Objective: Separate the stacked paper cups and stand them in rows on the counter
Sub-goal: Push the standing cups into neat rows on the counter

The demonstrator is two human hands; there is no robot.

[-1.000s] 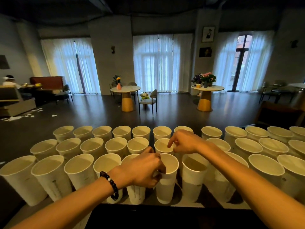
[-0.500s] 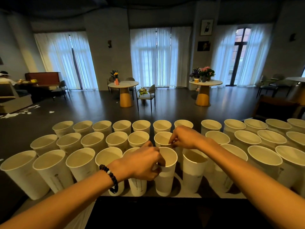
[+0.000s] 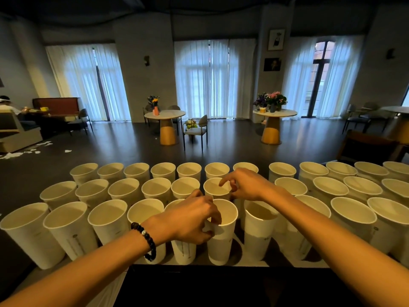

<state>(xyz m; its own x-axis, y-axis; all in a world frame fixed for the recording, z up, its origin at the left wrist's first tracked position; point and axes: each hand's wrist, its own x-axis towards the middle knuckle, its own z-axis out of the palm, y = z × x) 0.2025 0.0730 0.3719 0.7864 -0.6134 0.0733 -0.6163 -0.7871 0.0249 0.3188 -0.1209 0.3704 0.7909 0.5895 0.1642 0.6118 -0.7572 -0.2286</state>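
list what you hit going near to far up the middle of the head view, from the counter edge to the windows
front-row cup held by the left hand → middle-row cup under the right hand → back-row cup → chair → curtained window

No readable text anywhere in view.
The paper cups [image 3: 222,233] in the front row carry small dark printed marks low on their sides, too small and dim to make out as letters or a brand. The two framed pictures [image 3: 276,40] on the far wall show dark figures only, with no legible writing.
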